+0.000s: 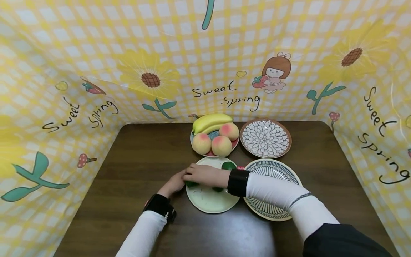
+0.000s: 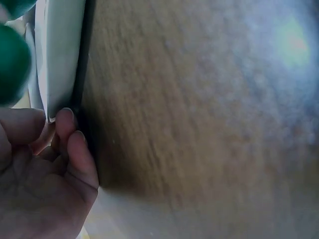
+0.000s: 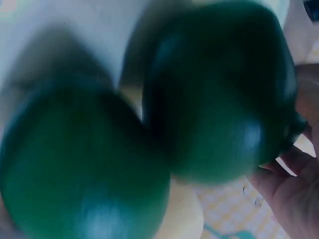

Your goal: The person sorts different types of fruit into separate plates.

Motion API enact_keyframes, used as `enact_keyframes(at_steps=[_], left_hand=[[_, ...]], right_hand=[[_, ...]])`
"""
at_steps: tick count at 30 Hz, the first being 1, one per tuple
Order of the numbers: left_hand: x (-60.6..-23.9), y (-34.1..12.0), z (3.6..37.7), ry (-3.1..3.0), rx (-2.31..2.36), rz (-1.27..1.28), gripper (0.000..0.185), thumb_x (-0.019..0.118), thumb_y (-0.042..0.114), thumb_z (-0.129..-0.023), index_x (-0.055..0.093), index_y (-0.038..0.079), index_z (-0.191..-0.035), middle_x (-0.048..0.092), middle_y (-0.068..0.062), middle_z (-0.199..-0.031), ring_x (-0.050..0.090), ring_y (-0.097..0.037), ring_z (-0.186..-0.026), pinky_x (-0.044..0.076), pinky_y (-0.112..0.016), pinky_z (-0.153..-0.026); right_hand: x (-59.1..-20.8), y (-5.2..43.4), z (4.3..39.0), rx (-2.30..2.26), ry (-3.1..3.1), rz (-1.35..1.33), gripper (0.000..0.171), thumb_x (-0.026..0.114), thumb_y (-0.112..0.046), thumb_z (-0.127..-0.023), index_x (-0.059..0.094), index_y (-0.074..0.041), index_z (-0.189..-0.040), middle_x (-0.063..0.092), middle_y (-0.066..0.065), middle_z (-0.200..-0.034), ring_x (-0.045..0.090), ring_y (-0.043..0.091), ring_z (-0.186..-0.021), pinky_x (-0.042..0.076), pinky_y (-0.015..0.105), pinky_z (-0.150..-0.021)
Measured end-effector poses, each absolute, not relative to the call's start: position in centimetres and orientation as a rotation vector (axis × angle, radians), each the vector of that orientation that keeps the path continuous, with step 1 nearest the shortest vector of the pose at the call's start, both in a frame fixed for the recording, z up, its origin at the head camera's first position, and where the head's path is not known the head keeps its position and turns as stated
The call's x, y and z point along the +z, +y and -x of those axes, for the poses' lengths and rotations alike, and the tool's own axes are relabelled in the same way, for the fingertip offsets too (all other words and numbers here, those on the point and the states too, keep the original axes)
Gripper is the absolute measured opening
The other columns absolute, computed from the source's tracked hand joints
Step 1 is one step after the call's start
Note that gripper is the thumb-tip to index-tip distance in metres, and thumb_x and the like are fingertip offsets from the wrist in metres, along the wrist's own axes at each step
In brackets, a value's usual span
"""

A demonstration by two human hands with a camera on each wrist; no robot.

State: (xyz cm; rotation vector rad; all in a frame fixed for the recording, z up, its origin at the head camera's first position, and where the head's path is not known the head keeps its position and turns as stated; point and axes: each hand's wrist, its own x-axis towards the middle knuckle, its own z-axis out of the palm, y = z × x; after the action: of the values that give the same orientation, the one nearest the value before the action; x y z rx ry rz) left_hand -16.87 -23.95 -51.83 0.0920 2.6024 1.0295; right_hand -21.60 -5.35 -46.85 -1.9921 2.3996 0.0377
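A pale green plate [image 1: 210,207] carries several smooth, dark green rounded pieces of produce [image 1: 229,165]. At its left rim my left hand [image 1: 173,184] pinches the edge, thumb over and fingers under, as the left wrist view shows. My right hand [image 1: 205,175] reaches across the plate to the same side, its fingertips right by the left hand. In the right wrist view its fingers [image 3: 294,172] curl round the tipped end of one green piece [image 3: 219,99]. A second green piece [image 3: 84,164] sits beside that one. The right hand and wrist partly cover the plate's contents.
Behind the pale plate, a small plate holds bananas [image 1: 212,122] and several peaches [image 1: 221,145]. A brown-rimmed petal-patterned plate [image 1: 266,138] stands at back right. Under the right forearm lies a striped-rim plate [image 1: 273,214]. Checked cloth [image 1: 179,43] walls the wooden table [image 1: 135,157].
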Motion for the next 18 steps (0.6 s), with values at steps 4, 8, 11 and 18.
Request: enact_keyframes(at_steps=[4,8,11,18], left_hand=[[-51.8,-23.7,16.9,2.562,1.052,-0.037,0.047,0.040,0.011,-0.108,0.043,-0.003,-0.153,0.049,-0.028,-0.153,0.046,-0.046,-0.142,0.040,-0.058,-0.116],[-51.8,-23.7,17.0,2.553,1.032,0.010,0.047,0.038,0.013,-0.109,0.042,0.000,-0.154,0.048,-0.028,-0.154,0.045,-0.046,-0.143,0.039,-0.059,-0.117],[-51.7,-23.6,17.1,2.547,1.032,0.027,0.047,0.037,0.013,-0.109,0.041,0.000,-0.155,0.047,-0.028,-0.155,0.043,-0.046,-0.145,0.038,-0.058,-0.118],[-52.1,-23.7,17.2,2.562,1.011,0.013,0.049,0.038,0.013,-0.110,0.038,-0.001,-0.156,0.043,-0.029,-0.157,0.039,-0.047,-0.147,0.035,-0.060,-0.119]], right_hand=[[-47.6,-5.4,21.0,0.133,2.395,1.976,0.031,0.054,-0.010,-0.104,0.059,-0.018,-0.133,0.059,0.004,-0.143,0.052,0.020,-0.136,0.047,0.029,-0.111],[-47.9,-5.3,20.9,0.170,2.434,1.965,0.033,0.052,-0.011,-0.104,0.059,-0.020,-0.135,0.058,0.003,-0.145,0.051,0.019,-0.139,0.047,0.029,-0.113],[-47.9,-5.1,20.8,0.179,2.456,1.966,0.035,0.051,-0.012,-0.105,0.058,-0.021,-0.138,0.056,0.002,-0.146,0.050,0.019,-0.139,0.047,0.031,-0.112],[-47.6,-4.3,20.7,0.090,2.484,1.906,0.043,0.052,-0.007,-0.105,0.053,-0.022,-0.145,0.053,0.006,-0.150,0.051,0.022,-0.139,0.048,0.034,-0.112]])
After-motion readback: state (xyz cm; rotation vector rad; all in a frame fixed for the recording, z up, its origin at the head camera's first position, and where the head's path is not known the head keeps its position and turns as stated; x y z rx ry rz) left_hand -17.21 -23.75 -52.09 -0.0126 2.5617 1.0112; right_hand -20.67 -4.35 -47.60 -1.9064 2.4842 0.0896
